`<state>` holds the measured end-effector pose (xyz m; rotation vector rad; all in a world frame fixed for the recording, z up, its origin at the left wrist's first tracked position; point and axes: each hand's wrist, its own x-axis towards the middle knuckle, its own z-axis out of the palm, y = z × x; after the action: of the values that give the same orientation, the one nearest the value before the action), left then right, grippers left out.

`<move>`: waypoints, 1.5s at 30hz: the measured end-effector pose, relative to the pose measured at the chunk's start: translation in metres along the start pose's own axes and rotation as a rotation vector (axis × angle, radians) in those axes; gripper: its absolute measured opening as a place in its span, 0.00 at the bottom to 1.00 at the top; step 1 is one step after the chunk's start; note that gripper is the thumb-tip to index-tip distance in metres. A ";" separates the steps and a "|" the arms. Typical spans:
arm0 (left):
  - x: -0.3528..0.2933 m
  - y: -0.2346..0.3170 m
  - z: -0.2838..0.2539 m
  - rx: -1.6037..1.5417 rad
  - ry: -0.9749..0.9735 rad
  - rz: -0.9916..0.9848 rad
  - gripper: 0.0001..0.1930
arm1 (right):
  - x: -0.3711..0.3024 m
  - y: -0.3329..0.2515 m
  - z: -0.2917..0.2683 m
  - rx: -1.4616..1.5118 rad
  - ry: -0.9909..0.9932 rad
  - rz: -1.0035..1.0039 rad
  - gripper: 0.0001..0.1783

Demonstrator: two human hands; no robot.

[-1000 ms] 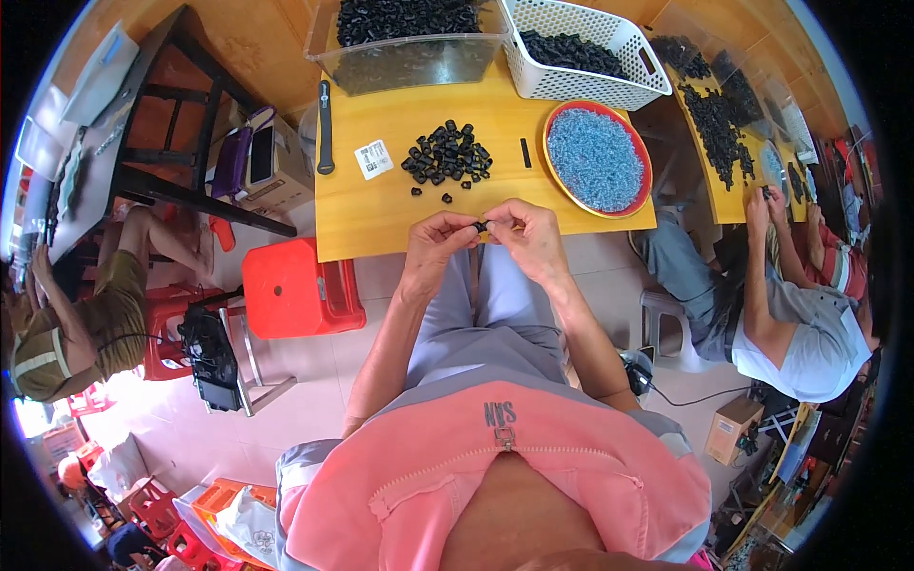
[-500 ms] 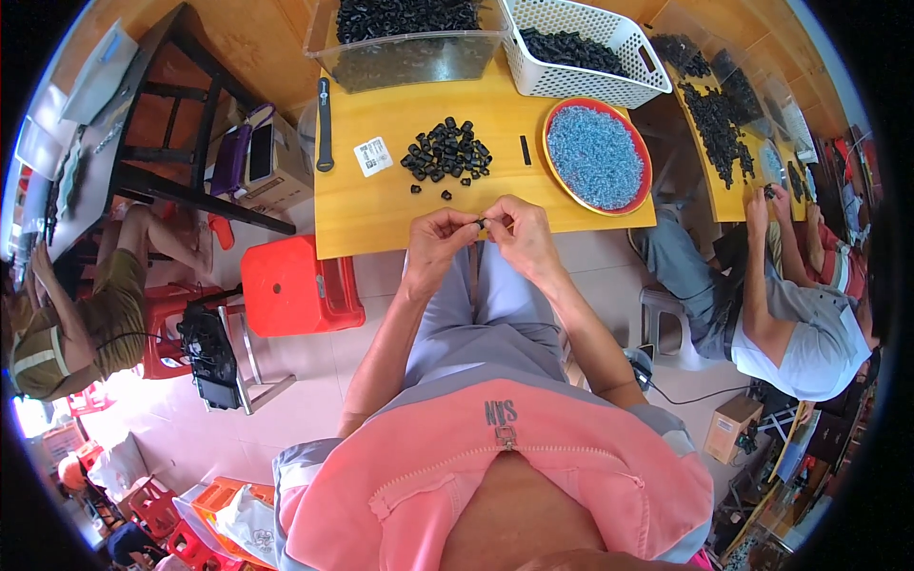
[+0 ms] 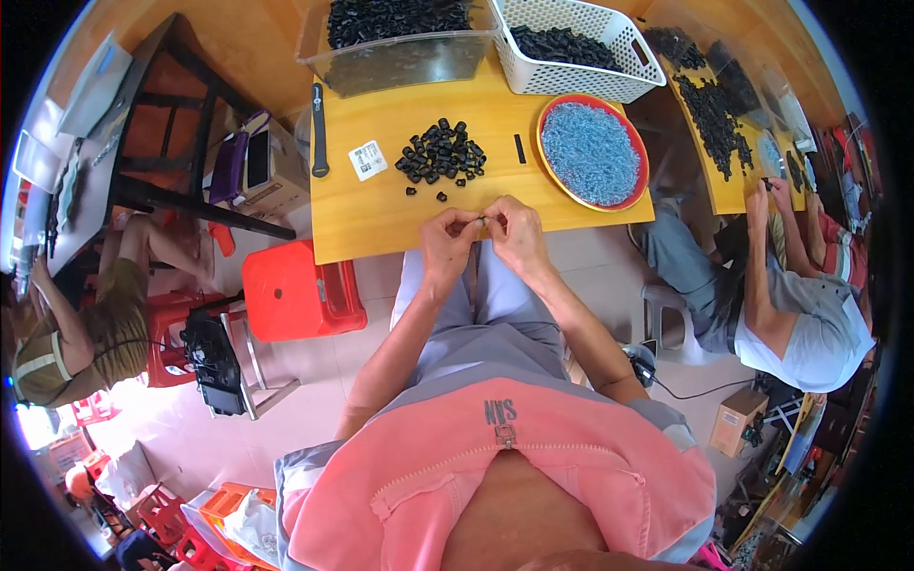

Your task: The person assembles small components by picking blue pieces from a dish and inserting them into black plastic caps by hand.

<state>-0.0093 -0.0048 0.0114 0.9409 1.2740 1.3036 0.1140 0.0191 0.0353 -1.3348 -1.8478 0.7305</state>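
Observation:
At the table's front edge, my left hand [image 3: 448,251] and my right hand [image 3: 518,240] meet fingertip to fingertip. Both are closed in a pinch around one small dark part [image 3: 482,222], mostly covered by the fingers. Just beyond them on the yellow table [image 3: 381,228] lies a loose pile of small black cylindrical plastic parts [image 3: 441,155], with a few strays on its near side. To the right, a red plate with a yellow rim [image 3: 644,181] holds many small clear bluish pieces [image 3: 590,152]. Between pile and plate lies a short black strip [image 3: 520,148].
A clear bin [image 3: 409,71] and a white perforated basket [image 3: 657,74], both with black parts, stand at the back. A white label [image 3: 367,161] and a long black strap-like piece [image 3: 319,128] lie left. A red stool [image 3: 295,295] stands left; a co-worker [image 3: 790,305] sits right.
My hands stay together at nearly the same spot, fingers slightly shifted around the small part. The whole view has shifted slightly. The co-worker's hands on the right have moved a little.

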 end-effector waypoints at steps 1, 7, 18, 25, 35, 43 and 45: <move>-0.001 -0.002 0.000 -0.022 0.009 0.005 0.02 | -0.001 0.000 0.000 0.021 -0.010 0.015 0.05; -0.005 -0.004 0.004 -0.140 0.069 -0.021 0.03 | -0.011 -0.008 0.009 0.024 0.019 -0.035 0.14; -0.006 0.004 0.009 -0.103 0.093 -0.113 0.03 | -0.011 -0.013 0.007 -0.037 0.073 -0.098 0.15; -0.004 0.004 0.007 -0.124 0.098 -0.151 0.05 | -0.013 -0.016 0.005 -0.091 0.048 -0.125 0.13; -0.003 -0.004 0.000 -0.223 0.066 -0.160 0.04 | -0.013 -0.011 0.010 -0.169 0.075 -0.229 0.13; -0.009 0.010 -0.006 -0.236 0.085 -0.242 0.08 | 0.095 -0.011 -0.065 -0.288 0.395 -0.285 0.11; -0.009 0.006 -0.003 -0.191 0.062 -0.226 0.08 | 0.140 0.000 -0.096 -0.420 0.556 -0.417 0.13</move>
<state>-0.0113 -0.0131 0.0176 0.6086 1.2390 1.2579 0.1659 0.1557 0.1221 -1.1759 -1.7667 -0.2444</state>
